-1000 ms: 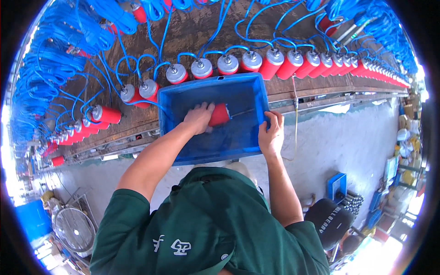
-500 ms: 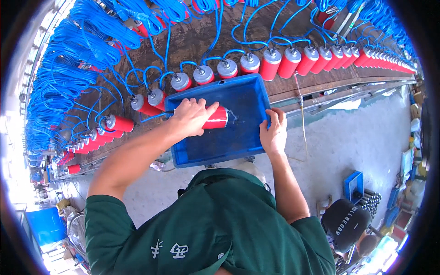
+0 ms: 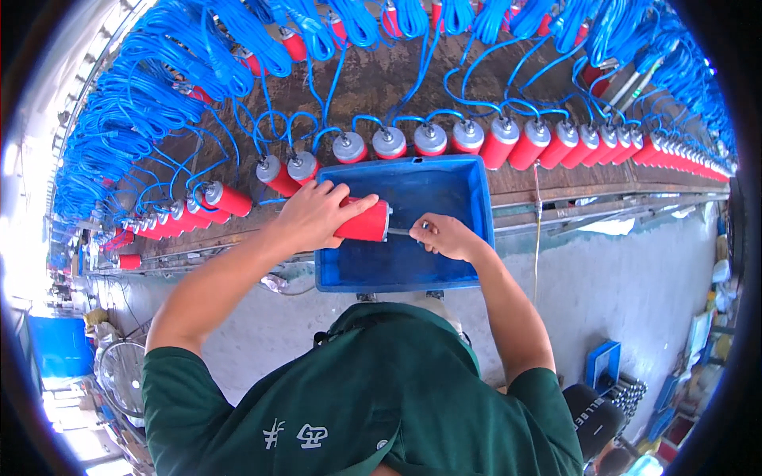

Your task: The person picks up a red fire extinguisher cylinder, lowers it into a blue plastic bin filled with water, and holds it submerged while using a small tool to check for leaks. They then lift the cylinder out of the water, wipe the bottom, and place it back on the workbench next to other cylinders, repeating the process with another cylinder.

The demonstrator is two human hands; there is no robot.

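shifted from the right rim of the blue plastic tub (image 3: 397, 268) since the earlier frame, the right hand (image 3: 446, 236) is now closed on a thin grey rod (image 3: 400, 232), pinched between its fingertips. just left of these, over the tub, the red cylinder (image 3: 367, 223) is gripped by the left hand (image 3: 314, 216), whose fingers are clamped around its left end.

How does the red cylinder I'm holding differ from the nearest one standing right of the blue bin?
The held cylinder lies sideways; the bench cylinder stands grey cap up. Your left hand grips the held cylinder; no hand touches the bench cylinder. Both have red sides.
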